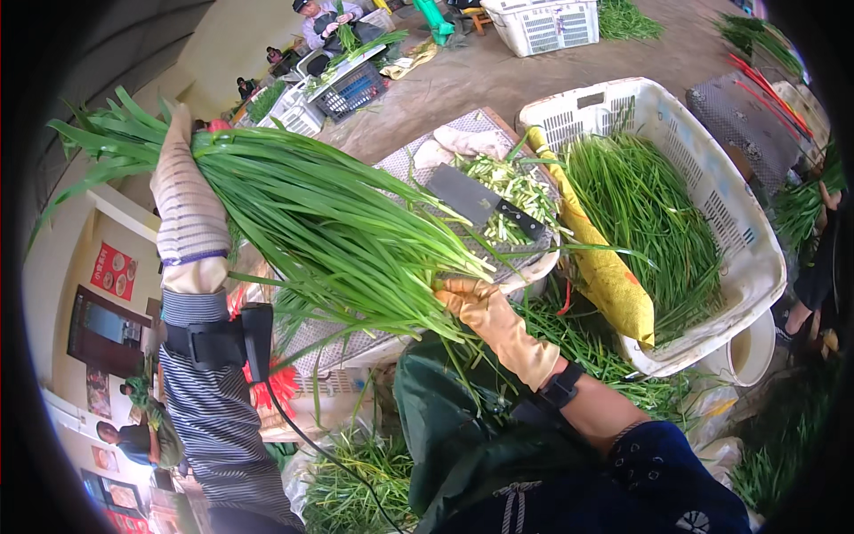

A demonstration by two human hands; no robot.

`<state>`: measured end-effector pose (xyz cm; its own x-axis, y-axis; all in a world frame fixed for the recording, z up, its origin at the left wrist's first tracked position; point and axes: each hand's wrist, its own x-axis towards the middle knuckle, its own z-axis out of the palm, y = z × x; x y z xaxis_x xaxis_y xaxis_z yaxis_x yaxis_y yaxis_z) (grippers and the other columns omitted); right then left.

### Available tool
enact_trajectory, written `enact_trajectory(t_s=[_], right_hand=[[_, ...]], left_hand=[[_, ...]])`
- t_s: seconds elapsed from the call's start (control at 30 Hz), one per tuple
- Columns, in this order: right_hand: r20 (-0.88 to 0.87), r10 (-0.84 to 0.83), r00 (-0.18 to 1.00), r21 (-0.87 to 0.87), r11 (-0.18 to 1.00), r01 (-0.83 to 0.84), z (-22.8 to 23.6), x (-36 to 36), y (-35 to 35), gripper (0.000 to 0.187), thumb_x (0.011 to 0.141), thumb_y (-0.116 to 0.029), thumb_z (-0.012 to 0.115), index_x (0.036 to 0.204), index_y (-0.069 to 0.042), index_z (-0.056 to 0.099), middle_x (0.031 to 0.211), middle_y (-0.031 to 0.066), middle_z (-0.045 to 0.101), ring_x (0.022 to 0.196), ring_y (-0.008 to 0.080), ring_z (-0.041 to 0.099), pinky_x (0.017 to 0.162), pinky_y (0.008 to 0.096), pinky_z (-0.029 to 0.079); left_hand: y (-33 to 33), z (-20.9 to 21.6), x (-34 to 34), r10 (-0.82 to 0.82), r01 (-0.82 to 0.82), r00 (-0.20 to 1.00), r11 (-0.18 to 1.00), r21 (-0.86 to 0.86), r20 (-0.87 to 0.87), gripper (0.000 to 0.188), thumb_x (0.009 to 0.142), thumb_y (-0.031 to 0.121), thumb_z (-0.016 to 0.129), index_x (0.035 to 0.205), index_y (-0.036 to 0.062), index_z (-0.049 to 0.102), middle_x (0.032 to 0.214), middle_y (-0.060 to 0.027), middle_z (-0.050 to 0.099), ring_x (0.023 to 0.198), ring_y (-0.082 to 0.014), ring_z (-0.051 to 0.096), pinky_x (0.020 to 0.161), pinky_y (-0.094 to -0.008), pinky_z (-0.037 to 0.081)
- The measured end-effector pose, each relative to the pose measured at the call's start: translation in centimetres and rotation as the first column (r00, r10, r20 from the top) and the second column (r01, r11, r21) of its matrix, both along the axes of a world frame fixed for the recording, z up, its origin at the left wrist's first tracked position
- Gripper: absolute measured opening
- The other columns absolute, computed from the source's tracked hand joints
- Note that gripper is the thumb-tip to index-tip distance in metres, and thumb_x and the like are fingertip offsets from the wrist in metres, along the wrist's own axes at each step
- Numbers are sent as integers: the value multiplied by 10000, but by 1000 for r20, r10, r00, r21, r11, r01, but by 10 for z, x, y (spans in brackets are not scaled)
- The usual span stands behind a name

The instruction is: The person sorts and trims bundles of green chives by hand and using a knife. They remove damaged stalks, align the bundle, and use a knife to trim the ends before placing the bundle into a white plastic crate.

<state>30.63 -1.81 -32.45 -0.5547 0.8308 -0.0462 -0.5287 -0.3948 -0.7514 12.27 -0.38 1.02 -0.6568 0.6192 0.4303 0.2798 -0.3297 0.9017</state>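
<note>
Your gloved left hand [185, 191] grips the green bunch [329, 214] near its leafy tips. Bunch slants rightward between your hands; pale stem ends touch your gloved right hand [491, 322]. Can't tell whether that one's closed.

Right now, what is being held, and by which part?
A green leafy bunch: left hand grips near the leaf tips; right hand touches the pale stem ends.

Bundle [329, 214] left, cleaver [471, 196] on chopped stems [527, 190], crate [743, 233] right.
</note>
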Motion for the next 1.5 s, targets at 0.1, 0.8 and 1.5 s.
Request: enact_trajectory(t_s=[0.1, 0.8, 1.5], right_hand=[[164, 14, 986, 93, 995, -29, 7, 5, -8, 281, 978, -214, 745, 1144, 13, 748, 990, 12, 760, 855, 88, 629, 810, 272, 521], [404, 334, 852, 166, 889, -427, 4, 43, -26, 604, 922, -435, 788, 1337, -25, 631, 915, 37, 710, 795, 106, 601, 707, 277, 460], [847, -526, -76, 254, 527, -811, -2, 164, -57, 691, 837, -440, 801, 1347, -55, 539, 1129, 158, 715, 1075, 310, 698, 903, 397, 577]], left_hand=[[-6, 1, 2, -30, 30, 999, 1000, 5, -35, 421, 985, 436, 667, 1081, 26, 668, 906, -88, 693, 712, -184, 671, 676, -323, 577], [20, -2, -8, 24, -24, 995, 1000, 4, 102, 460, 984, 398, 671, 1227, 8, 670, 1054, -95, 713, 907, -210, 689, 815, -329, 575], [27, 15, -102, 215, -213, 976, 975, -59, 36, 395, 926, 310, 765, 1102, -31, 670, 963, -144, 712, 757, -233, 695, 686, -373, 595]])
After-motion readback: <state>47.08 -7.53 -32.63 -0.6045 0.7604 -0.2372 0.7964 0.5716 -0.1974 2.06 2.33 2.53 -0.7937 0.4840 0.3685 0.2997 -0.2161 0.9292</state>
